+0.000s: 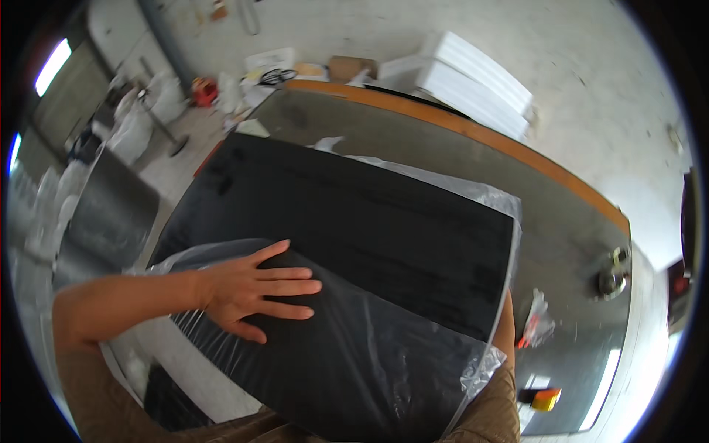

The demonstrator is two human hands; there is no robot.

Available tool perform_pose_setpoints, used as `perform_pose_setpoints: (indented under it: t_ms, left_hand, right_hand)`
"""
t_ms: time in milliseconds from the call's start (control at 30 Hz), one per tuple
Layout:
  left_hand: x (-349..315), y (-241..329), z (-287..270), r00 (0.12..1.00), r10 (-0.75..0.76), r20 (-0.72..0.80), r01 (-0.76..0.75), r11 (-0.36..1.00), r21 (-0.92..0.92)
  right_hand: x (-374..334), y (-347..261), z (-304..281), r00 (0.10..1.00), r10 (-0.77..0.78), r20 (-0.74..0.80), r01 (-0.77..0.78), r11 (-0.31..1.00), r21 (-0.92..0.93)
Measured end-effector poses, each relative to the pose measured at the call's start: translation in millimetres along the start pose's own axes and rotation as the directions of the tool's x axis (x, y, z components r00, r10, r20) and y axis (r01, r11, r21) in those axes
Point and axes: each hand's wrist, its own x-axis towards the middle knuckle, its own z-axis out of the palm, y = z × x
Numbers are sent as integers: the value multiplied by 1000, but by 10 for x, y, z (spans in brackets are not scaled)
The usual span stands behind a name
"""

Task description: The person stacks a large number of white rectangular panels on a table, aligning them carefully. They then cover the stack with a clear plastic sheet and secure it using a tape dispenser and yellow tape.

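Note:
A large dark rectangular panel lies tilted across the middle, its near end close to my body. Clear plastic film covers the near part of it, and more film sticks out past its far edge. My left hand rests flat on the film-covered surface with its fingers spread, holding nothing. On the other side, my right forearm runs up along the panel's right edge. The right hand itself is hidden behind or beneath the panel, so its grip does not show.
Beneath the panel is a grey-topped table with an orange-brown far edge. On its right side are a yellow-orange tape measure, a small plastic bag and a round metallic object. White foam blocks stand behind; white sacks sit far left.

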Motion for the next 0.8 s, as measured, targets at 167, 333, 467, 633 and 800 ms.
perform_pose_setpoints:
  t_ms: [167, 333, 467, 633, 800]
  left_hand:
    - [-86, 79, 89, 998, -12, -66, 10, 999, -32]
    - [28, -6, -14, 992, 83, -98, -81, 996, 32]
    - [-135, 98, 32, 999, -20, -40, 20, 1000, -13]
    - [-150, 31, 63, 956, -73, -284, 45, 994, -104]
    - [309, -380, -38, 641, -222, -735, 312, 950, -14]
  right_hand:
    - [-76, 58, -29, 969, 38, 245, -56, 996, 66]
    - [739, 736, -314, 991, 50, 125, -80, 966, 247]
    - [1540, -719, -2327, 787, -163, -595, 473, 778, 412]
    - [594, -1546, -4813, 862, -252, -440, 491, 634, 597]
    - [-660, -1380, -4958, 914, -322, -246, 403, 786, 469]
